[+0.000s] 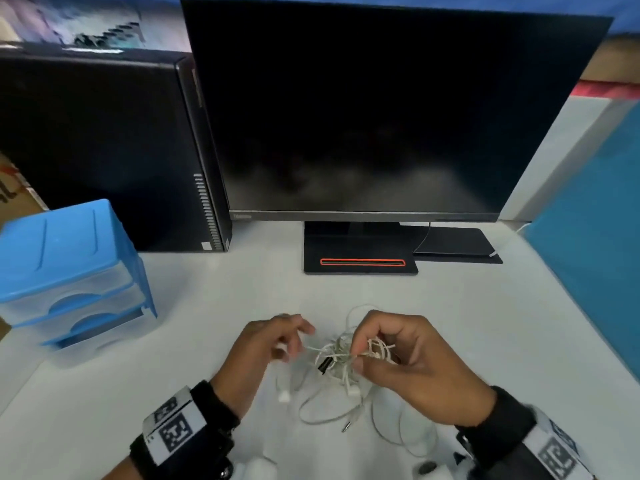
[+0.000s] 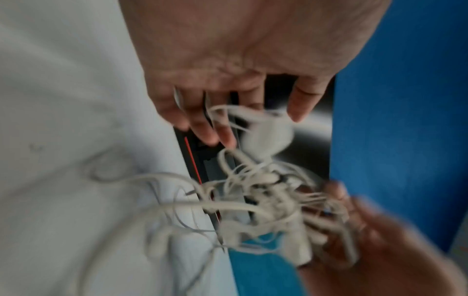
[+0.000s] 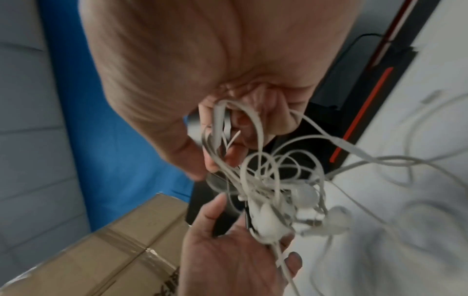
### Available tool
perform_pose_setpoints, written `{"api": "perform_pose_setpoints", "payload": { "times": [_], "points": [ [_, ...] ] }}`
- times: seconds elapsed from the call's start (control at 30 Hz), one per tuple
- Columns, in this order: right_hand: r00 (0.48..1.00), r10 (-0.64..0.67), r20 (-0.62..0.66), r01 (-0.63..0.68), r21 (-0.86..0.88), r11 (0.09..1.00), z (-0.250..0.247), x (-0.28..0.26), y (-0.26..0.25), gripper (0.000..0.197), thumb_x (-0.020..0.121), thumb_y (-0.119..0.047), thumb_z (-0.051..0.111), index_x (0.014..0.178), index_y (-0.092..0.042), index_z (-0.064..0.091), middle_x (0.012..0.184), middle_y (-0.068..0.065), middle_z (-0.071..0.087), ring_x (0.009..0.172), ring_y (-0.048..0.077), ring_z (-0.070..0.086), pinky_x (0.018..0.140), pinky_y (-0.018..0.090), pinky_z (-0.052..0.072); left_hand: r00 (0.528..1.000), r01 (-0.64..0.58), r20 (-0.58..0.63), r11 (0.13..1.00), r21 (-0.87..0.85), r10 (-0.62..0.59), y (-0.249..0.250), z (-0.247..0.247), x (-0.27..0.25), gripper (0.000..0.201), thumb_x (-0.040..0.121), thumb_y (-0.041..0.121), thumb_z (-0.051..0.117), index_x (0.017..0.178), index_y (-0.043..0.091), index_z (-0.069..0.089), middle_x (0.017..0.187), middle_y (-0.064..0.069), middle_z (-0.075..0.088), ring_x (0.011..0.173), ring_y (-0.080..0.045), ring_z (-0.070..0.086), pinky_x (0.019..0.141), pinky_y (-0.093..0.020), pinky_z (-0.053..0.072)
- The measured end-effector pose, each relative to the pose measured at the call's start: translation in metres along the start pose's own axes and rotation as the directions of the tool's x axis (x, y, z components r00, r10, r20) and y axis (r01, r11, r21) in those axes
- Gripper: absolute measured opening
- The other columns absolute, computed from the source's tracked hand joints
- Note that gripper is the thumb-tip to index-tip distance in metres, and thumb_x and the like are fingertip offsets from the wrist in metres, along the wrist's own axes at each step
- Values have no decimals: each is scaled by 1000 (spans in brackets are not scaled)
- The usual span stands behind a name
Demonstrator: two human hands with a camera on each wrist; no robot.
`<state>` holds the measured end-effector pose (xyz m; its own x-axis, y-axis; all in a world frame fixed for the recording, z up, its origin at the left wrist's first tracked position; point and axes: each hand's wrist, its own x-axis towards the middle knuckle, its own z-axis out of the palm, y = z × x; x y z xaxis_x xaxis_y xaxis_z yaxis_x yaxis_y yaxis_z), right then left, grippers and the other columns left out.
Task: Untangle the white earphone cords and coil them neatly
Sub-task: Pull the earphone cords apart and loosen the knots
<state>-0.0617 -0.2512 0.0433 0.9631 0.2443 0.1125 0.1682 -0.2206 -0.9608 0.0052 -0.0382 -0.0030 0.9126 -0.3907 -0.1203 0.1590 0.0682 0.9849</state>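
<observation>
A tangle of white earphone cords (image 1: 334,358) (image 2: 268,196) (image 3: 273,190) hangs just above the white desk (image 1: 207,323), with a small black piece caught in it. My right hand (image 1: 358,356) (image 3: 228,140) pinches one side of the knot between thumb and fingers. My left hand (image 1: 294,341) (image 2: 253,128) is beside it with fingers spread and nearly straight, and a strand runs over them. One earbud (image 1: 284,396) dangles below the left hand, another (image 1: 353,391) below the knot. Loose loops and the metal jack (image 1: 345,426) lie on the desk. Both wrist views are blurred.
A dark monitor (image 1: 381,116) on a black base (image 1: 360,261) stands behind the hands. A black computer tower (image 1: 104,150) and a blue drawer unit (image 1: 69,265) are at the left. A blue partition (image 1: 588,237) bounds the right, and a cardboard box (image 3: 101,250) sits nearby.
</observation>
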Motion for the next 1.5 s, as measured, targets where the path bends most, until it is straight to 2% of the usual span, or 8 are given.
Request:
{"api": "perform_pose_setpoints", "payload": {
  "times": [0.13, 0.3, 0.5, 0.7, 1.0, 1.13, 1.3, 1.5],
  "points": [
    [996, 4, 86, -3, -12, 1000, 9, -7, -27, 29, 86, -31, 65, 114, -29, 59, 87, 5, 62, 81, 38, 53, 72, 42, 46, 946, -189, 306, 950, 250, 108, 7, 14, -8, 45, 73, 40, 73, 116, 33, 62, 122, 8, 65, 119, -13, 57, 102, -34, 41],
    [999, -12, -51, 7, -104, 995, -6, -5, -24, 19, 89, -15, 64, 102, -29, 66, 75, -5, 61, 64, 7, 53, 64, 20, 42, 915, -92, 402, 989, 112, 40, 4, 22, -17, 11, 80, 17, 71, 89, 23, 73, 72, -5, 68, 64, -22, 63, 72, -35, 52],
    [995, 84, -57, -99, -734, 672, -43, -8, -11, 24, 84, -57, 63, 95, -39, 74, 84, -25, 68, 78, -2, 64, 79, 27, 55, 963, -116, 267, 959, 257, 45, 8, 0, -6, 14, 72, 25, 75, 85, 18, 74, 63, -7, 64, 56, -13, 58, 60, -24, 49],
    [890, -167, -424, 10, -347, 938, -40, 3, -6, 23, 93, -35, 62, 78, -21, 71, 61, 17, 55, 55, 29, 47, 55, 29, 45, 957, -135, 286, 944, 301, 46, 9, 3, -7, 7, 83, 13, 73, 87, 18, 74, 82, -1, 75, 72, -7, 67, 70, -20, 51],
    [760, 17, -649, 31, 63, 998, -31, 11, -4, 25, 95, -12, 60, 74, -15, 72, 49, -1, 44, 47, 9, 39, 47, 13, 33, 984, -92, 168, 969, 228, 54, 3, 2, -5, 17, 71, 13, 81, 87, 15, 75, 97, -5, 76, 89, -22, 73, 80, -33, 58],
    [942, 199, -269, -241, -131, 962, -27, 7, 8, 26, 91, -10, 64, 101, -33, 70, 66, 3, 67, 56, 13, 52, 58, 27, 47, 974, -211, 135, 953, 217, 184, 5, 3, -2, 19, 70, 16, 78, 89, 17, 80, 93, -2, 71, 85, -17, 70, 77, -28, 56],
    [965, 239, -112, -243, -26, 970, -15, 0, 11, 64, 74, -12, 67, 129, -37, 49, 105, 4, 67, 57, 17, 46, 58, 25, 46, 961, -245, 190, 939, 243, 202, 12, 18, -8, 14, 67, 19, 83, 78, 13, 76, 81, -6, 73, 73, -22, 71, 68, -30, 56],
    [993, 122, 0, -121, 66, 990, -23, -5, -7, 25, 83, -27, 74, 100, -8, 74, 82, 14, 69, 66, 10, 62, 65, 20, 49, 936, -345, 201, 868, 356, 289, 18, 26, -14, 18, 71, 27, 86, 71, 18, 70, 79, -1, 71, 68, -18, 70, 61, -39, 57]
  ]
}}
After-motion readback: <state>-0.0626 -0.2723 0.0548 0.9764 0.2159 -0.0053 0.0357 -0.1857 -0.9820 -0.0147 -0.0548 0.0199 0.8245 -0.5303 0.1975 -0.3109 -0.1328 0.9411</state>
